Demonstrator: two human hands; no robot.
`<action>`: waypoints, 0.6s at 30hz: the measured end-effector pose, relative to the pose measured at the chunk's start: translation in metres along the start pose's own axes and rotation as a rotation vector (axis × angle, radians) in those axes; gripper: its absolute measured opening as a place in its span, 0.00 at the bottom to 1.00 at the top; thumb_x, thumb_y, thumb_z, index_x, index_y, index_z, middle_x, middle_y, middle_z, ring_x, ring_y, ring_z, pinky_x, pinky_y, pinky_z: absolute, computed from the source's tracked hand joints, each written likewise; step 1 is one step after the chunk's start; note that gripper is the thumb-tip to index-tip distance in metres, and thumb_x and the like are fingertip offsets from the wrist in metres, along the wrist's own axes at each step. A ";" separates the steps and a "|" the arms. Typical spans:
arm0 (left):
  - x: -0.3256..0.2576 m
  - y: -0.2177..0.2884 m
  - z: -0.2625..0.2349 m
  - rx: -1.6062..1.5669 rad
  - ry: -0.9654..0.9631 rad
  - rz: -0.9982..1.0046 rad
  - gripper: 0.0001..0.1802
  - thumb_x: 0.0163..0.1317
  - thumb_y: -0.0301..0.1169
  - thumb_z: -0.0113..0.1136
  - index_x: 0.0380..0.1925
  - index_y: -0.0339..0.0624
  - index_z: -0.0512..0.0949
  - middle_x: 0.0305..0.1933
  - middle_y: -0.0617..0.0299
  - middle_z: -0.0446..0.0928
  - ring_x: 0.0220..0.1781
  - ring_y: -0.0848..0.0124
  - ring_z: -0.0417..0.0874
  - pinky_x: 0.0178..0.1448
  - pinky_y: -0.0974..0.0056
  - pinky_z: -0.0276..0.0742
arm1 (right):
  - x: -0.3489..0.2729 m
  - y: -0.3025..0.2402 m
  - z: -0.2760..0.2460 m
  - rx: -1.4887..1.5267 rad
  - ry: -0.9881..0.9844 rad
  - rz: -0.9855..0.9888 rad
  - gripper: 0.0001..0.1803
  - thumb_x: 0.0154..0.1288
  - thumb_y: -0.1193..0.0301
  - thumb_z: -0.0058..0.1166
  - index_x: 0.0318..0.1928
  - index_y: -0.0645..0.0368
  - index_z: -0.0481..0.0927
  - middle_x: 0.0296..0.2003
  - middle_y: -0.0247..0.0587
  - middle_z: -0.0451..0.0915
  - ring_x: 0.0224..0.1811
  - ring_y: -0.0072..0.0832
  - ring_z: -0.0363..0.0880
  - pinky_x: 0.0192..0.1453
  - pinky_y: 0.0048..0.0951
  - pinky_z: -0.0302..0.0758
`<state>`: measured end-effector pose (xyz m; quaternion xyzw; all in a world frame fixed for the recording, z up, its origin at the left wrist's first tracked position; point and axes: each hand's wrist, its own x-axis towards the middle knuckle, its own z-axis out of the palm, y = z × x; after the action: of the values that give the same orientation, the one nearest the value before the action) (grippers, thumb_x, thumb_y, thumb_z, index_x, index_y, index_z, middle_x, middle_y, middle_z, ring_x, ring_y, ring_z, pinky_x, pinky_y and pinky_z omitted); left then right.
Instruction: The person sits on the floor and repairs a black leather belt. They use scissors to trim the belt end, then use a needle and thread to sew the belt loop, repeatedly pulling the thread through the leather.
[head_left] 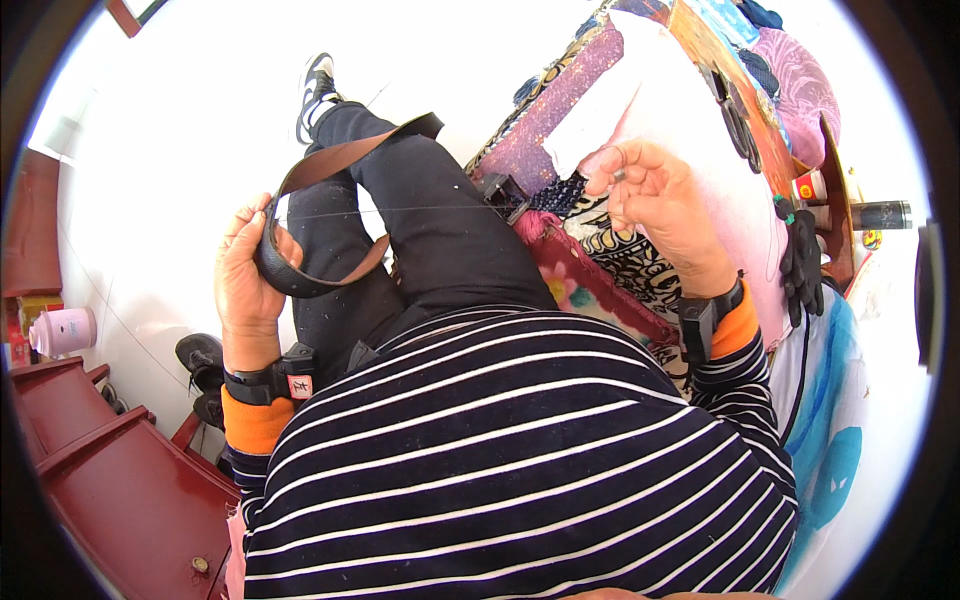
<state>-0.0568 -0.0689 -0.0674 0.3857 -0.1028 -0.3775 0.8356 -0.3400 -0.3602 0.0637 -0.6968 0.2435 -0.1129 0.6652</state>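
Observation:
My left hand (pixel 248 265) is closed on a leather belt (pixel 335 160), black on one face and brown on the other. The belt curves in a loop above my legs. From the held part a thin dark thread (pixel 430 208) stretches rightward across my thighs; its far end is too fine to follow. Raised on the right, my right hand (pixel 655 200) has thumb and fingers bent together in a pinch. A small grey metal piece (pixel 619 176) shows at its fingers, too small to name. Between the hands a black buckle (pixel 507 197) lies beside my thigh; whether it joins the belt is unclear.
Patterned cloths (pixel 640 265) and a pink cover (pixel 690 130) lie on the right. There, a black strap (pixel 735 115) and black gloves (pixel 802 260) rest near a small cup (pixel 808 187). Dark red furniture (pixel 140 500), a pink tin (pixel 63 331) and black shoes (pixel 202 365) stand at left.

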 end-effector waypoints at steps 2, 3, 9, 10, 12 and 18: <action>0.000 0.000 -0.002 -0.042 0.003 -0.013 0.14 0.68 0.27 0.51 0.51 0.33 0.72 0.24 0.65 0.66 0.22 0.76 0.65 0.25 0.71 0.60 | -0.003 -0.003 -0.005 -0.075 0.012 0.025 0.20 0.49 0.89 0.45 0.46 0.66 0.74 0.39 0.41 0.80 0.25 0.16 0.75 0.31 0.18 0.74; 0.001 0.000 -0.004 -0.058 -0.003 -0.014 0.15 0.68 0.27 0.51 0.52 0.33 0.72 0.24 0.64 0.66 0.22 0.76 0.64 0.25 0.71 0.60 | -0.006 -0.004 -0.007 -0.121 0.041 0.044 0.21 0.49 0.89 0.45 0.47 0.66 0.73 0.40 0.41 0.79 0.25 0.16 0.75 0.31 0.18 0.73; 0.003 -0.001 -0.014 -0.127 -0.003 -0.014 0.16 0.69 0.27 0.49 0.54 0.32 0.71 0.26 0.64 0.66 0.23 0.76 0.63 0.26 0.71 0.59 | -0.023 -0.001 -0.028 -0.452 0.179 0.003 0.27 0.51 0.89 0.42 0.55 0.64 0.72 0.45 0.44 0.78 0.25 0.14 0.72 0.33 0.19 0.75; 0.004 -0.001 -0.015 -0.139 -0.001 -0.013 0.16 0.69 0.28 0.48 0.54 0.31 0.70 0.26 0.64 0.66 0.23 0.76 0.62 0.26 0.71 0.59 | -0.026 0.000 -0.032 -0.524 0.191 -0.018 0.28 0.52 0.89 0.41 0.56 0.63 0.71 0.46 0.45 0.78 0.25 0.14 0.71 0.34 0.19 0.75; 0.005 0.000 -0.016 -0.163 0.045 -0.010 0.15 0.69 0.28 0.49 0.52 0.31 0.71 0.25 0.64 0.65 0.23 0.76 0.62 0.26 0.70 0.59 | -0.030 0.001 -0.040 -0.570 0.217 -0.042 0.29 0.52 0.89 0.41 0.57 0.60 0.71 0.46 0.44 0.77 0.25 0.13 0.71 0.35 0.19 0.76; 0.006 0.002 -0.022 -0.236 0.081 -0.020 0.14 0.69 0.29 0.50 0.50 0.32 0.73 0.24 0.64 0.65 0.24 0.73 0.63 0.28 0.68 0.60 | -0.044 0.002 -0.061 -0.632 0.310 -0.037 0.31 0.53 0.89 0.43 0.59 0.57 0.71 0.45 0.41 0.77 0.28 0.14 0.73 0.36 0.18 0.75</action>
<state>-0.0415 -0.0596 -0.0817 0.3007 -0.0202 -0.3796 0.8747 -0.4076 -0.3916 0.0749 -0.8470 0.3519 -0.1487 0.3697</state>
